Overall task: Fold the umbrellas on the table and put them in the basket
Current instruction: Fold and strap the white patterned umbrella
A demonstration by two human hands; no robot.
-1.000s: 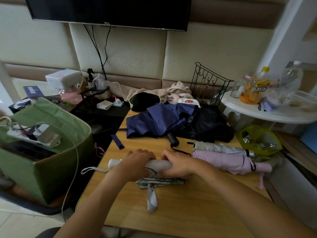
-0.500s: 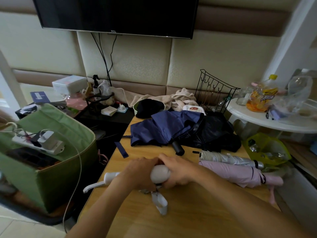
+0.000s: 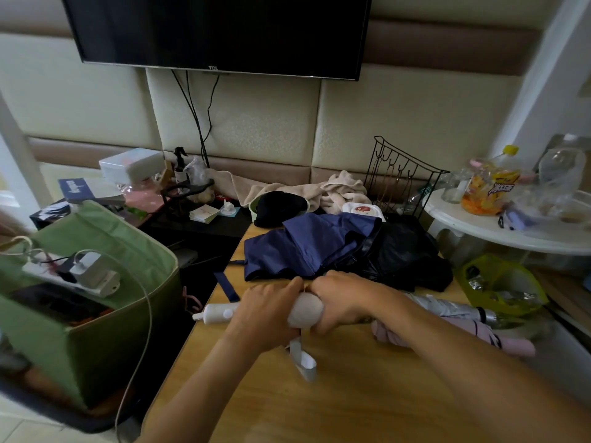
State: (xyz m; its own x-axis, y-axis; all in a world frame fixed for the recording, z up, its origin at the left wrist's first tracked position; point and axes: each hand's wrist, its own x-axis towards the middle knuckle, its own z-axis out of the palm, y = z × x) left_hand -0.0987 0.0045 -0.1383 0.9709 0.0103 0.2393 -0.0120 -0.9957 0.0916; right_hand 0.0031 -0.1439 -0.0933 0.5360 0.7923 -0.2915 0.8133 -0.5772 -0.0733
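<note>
Both hands hold a white folding umbrella (image 3: 305, 311) lying across the wooden table (image 3: 335, 394). My left hand (image 3: 265, 310) grips it near its white handle (image 3: 217, 313), which sticks out to the left. My right hand (image 3: 342, 302) is wrapped round the rolled canopy. Its closing strap (image 3: 303, 361) hangs loose below. A navy umbrella (image 3: 307, 247) and a black one (image 3: 406, 254) lie unfolded behind. A silver umbrella (image 3: 447, 306) and a pink one (image 3: 463, 334) lie rolled at the right. The green fabric basket (image 3: 105, 340) stands left of the table.
A power strip with a charger (image 3: 83, 273) and cable lies across the basket's top. A black wire rack (image 3: 399, 174) and beige cloth (image 3: 319, 190) sit at the table's back. A white round table (image 3: 511, 231) with bottles stands right; a yellow bag (image 3: 502, 282) sits below it.
The umbrella's shaft has been pushed shorter, and my hands have drawn close together on it. The wrist cord no longer trails left of the handle. The camera has moved closer.
</note>
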